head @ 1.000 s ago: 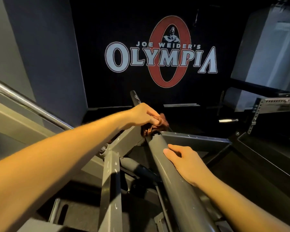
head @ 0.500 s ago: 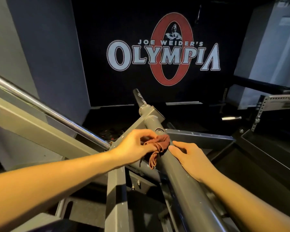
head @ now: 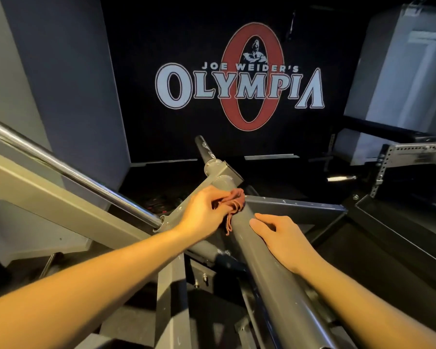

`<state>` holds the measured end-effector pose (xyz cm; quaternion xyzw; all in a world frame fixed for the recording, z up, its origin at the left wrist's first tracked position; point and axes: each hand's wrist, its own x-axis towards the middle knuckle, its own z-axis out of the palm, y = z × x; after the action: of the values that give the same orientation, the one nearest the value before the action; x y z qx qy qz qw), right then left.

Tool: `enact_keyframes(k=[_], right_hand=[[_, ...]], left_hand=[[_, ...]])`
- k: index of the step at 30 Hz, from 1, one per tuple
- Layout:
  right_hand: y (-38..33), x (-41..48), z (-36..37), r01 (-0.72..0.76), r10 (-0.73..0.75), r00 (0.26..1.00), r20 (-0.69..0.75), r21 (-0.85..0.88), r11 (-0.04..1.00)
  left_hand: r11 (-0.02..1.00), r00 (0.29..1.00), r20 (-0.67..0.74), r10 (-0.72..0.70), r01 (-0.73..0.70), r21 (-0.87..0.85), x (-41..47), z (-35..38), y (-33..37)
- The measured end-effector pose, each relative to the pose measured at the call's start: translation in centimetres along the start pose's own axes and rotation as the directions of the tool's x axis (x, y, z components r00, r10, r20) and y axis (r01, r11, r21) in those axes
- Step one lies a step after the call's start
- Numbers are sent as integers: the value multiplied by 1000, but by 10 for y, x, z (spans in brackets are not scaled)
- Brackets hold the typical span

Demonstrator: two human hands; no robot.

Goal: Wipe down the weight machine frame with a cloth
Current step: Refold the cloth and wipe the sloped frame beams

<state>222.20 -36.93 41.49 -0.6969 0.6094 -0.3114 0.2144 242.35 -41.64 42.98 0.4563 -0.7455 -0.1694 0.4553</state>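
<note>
Left hand (head: 204, 214) presses cloth (head: 233, 201) on frame tube (head: 267, 268); right hand (head: 285, 241) rests alongside.

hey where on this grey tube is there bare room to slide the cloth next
Bare stretch: the grey tube below the right hand, toward the camera. Crowded: the short span between the cloth in the left hand and the right hand, and the bracket joint above.

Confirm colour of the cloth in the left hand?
Reddish-brown cloth, plain, bunched in the left hand; head view.
</note>
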Motion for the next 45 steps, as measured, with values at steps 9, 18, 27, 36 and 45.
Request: enact_keyframes(k=[9, 18, 27, 36, 45], right_hand=[[-2, 0, -2, -8, 4, 999, 44, 107, 994], [14, -4, -27, -115, 120, 993, 14, 417, 902], [-18, 16, -28, 187, -178, 982, -59, 194, 963], [-20, 35, -25, 229, -228, 967, -111, -5, 973], [-17, 21, -32, 265, -271, 959, -82, -77, 961]], left_hand=[[999, 883, 470, 17, -37, 35, 14, -47, 42], [981, 962, 274, -13, -40, 187, 43, -14, 23], [990, 887, 461, 36, -95, 106, 19, -21, 36], [995, 980, 180, 86, -95, 41, -13, -9, 27], [997, 998, 14, -69, 70, -23, -41, 7, 36]])
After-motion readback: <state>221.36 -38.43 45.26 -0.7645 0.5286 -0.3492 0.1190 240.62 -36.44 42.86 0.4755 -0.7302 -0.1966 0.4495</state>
